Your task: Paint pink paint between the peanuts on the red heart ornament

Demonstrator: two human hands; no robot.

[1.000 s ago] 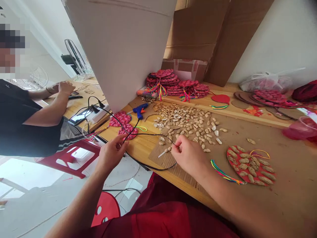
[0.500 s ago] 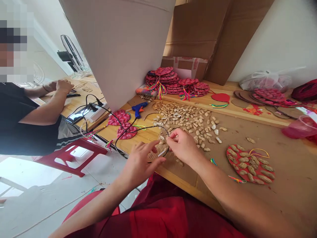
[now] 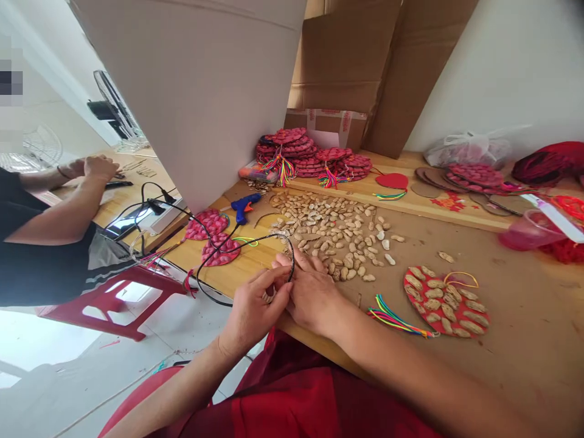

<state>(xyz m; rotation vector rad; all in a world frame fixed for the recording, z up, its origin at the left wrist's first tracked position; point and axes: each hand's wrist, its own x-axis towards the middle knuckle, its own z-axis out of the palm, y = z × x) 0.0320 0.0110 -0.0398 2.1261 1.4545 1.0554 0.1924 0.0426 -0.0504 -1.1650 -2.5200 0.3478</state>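
Left hand: your left hand [image 3: 255, 307] is closed at the fingertips, pinching a looped, thin black cord [image 3: 292, 250].
Right hand: your right hand [image 3: 314, 298] lies palm down against the left; its fingers are partly hidden, so whether it grips anything cannot be told.
Tan-peanut disc: beyond your right forearm, a round red disc carrying rows of tan unshelled peanuts [image 3: 449, 301] lies flat on brown cardboard [image 3: 515, 286]. Its face looks mostly covered, with red showing in the gaps; a yellow loop [image 3: 460, 280] and a multicoloured cord tassel [image 3: 396, 322] are at its edges.
Covered pink pieces: several stand stacked as pink, bumpy discs with bright tassels [image 3: 289, 149]; two more [image 3: 208, 224] lie near the blue glue gun [image 3: 245, 207].
Bare pieces: a plain red disc [image 3: 393, 180] and stacked brown discs [image 3: 426, 180] have no peanuts on top.
Loose peanuts: you have a wide, tan heap [image 3: 337, 225] spread across the counter [image 3: 249, 261], beyond your hands.
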